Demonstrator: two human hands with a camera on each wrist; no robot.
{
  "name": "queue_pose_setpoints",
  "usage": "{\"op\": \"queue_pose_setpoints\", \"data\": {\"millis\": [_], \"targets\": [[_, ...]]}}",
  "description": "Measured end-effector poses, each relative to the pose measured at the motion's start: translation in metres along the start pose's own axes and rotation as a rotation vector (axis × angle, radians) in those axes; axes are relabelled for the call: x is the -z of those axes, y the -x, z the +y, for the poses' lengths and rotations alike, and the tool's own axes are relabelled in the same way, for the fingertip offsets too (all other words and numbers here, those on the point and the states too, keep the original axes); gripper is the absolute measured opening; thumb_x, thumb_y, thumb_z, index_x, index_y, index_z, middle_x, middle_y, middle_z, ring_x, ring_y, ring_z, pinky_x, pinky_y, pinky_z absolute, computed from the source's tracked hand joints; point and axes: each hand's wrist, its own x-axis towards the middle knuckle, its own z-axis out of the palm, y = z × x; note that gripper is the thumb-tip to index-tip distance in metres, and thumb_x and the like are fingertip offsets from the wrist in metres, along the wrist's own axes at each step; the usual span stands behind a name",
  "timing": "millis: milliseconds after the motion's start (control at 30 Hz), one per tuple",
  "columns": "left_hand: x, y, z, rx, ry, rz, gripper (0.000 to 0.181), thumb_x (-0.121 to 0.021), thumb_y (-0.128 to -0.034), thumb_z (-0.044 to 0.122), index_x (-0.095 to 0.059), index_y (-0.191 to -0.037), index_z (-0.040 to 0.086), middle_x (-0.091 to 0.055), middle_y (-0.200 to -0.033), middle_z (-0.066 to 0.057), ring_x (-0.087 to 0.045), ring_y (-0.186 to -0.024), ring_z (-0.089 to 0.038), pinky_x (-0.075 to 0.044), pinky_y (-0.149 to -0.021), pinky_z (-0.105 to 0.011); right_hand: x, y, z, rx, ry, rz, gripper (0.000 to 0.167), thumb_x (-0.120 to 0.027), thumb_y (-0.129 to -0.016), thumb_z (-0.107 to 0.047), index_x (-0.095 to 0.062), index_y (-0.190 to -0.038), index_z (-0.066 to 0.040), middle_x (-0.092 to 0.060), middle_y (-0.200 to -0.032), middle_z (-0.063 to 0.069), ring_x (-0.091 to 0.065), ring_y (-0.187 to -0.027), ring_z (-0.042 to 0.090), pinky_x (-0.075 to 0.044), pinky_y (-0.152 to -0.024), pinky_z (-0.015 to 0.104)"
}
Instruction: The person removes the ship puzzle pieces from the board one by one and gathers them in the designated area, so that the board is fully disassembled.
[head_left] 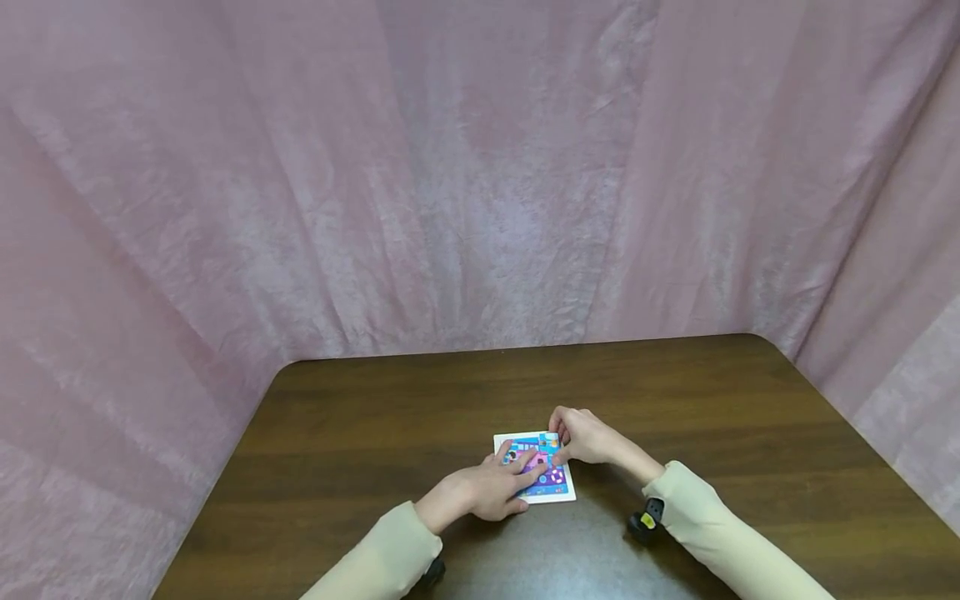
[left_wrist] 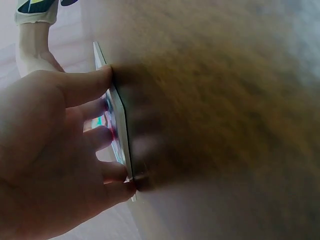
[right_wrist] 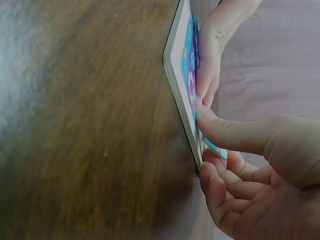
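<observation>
A flat picture puzzle board (head_left: 555,497) with a white border and a blue, purple and pink picture lies on the table. My left hand (head_left: 491,489) rests on its left part with the fingers spread over the picture. In the left wrist view, the thumb (left_wrist: 90,85) touches the board's near edge. At the far right corner, my right hand (head_left: 588,437) pinches a thin blue puzzle piece (right_wrist: 218,150) between thumb and fingers. That piece stands tilted up from the board in the right wrist view; its other end is hidden behind the thumb.
The brown wooden table (head_left: 375,417) has rounded far corners. Pink curtains (head_left: 510,183) hang behind it and along both sides. A black device with a yellow mark (head_left: 647,521) is strapped at the right wrist.
</observation>
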Motion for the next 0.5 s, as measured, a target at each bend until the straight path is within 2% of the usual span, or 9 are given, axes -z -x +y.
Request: {"op": "queue_pose_setpoints", "data": {"millis": [133,200,267,400,500], "targets": [[-0.0018,0.0007,-0.0001,0.011,0.006,-0.016,0.061,-0.049,-0.0993,0.041,-0.023,-0.154,0.034,-0.017,-0.163,0.002,-0.012,-0.149,-0.037,-0.03,-0.116,-0.048,-0.0011,0.0028,0.0047,0.033,-0.067,0.022,0.021,-0.076,-0.08,-0.005,-0.059,-0.092,-0.002,-0.066,-0.08,0.004,-0.06,-0.074,0.011,-0.049,-0.065,0.022],[-0.0032,0.0002,-0.0002,0.02,0.0,-0.02,0.06,-0.048,-0.0993,0.042,-0.022,-0.154,0.036,-0.016,-0.163,0.004,-0.012,-0.15,-0.036,-0.03,-0.116,-0.047,-0.0015,0.004,0.0075,0.024,-0.118,0.033,0.013,-0.07,-0.084,-0.002,-0.06,-0.093,-0.001,-0.068,-0.081,0.005,-0.062,-0.074,0.01,-0.051,-0.065,0.022],[-0.0036,0.0001,0.0,0.023,-0.008,-0.02,0.06,-0.047,-0.0995,0.043,-0.021,-0.154,0.037,-0.015,-0.163,0.005,-0.011,-0.15,-0.035,-0.03,-0.117,-0.046,-0.0006,0.0055,0.0096,-0.027,-0.211,0.033,0.008,-0.065,-0.088,0.0,-0.061,-0.094,0.001,-0.069,-0.082,0.008,-0.063,-0.072,0.011,-0.054,-0.063,0.024],[-0.0032,0.0003,0.0007,0.022,-0.024,-0.013,0.06,-0.046,-0.0997,0.043,-0.02,-0.154,0.038,-0.015,-0.163,0.006,-0.012,-0.15,-0.035,-0.03,-0.117,-0.046,0.0041,0.0088,0.0107,-0.185,-0.444,0.03,0.009,-0.06,-0.091,0.003,-0.059,-0.1,0.006,-0.067,-0.082,0.012,-0.062,-0.067,0.014,-0.058,-0.061,0.03],[-0.0033,0.0007,0.0006,0.016,-0.035,-0.003,0.06,-0.045,-0.1001,0.043,-0.019,-0.154,0.038,-0.015,-0.163,0.005,-0.012,-0.15,-0.036,-0.03,-0.117,-0.046,0.0078,0.0106,0.0105,-0.246,-0.521,0.04,0.011,-0.059,-0.09,0.004,-0.059,-0.101,0.007,-0.065,-0.081,0.012,-0.061,-0.068,0.015,-0.059,-0.064,0.033]]}}
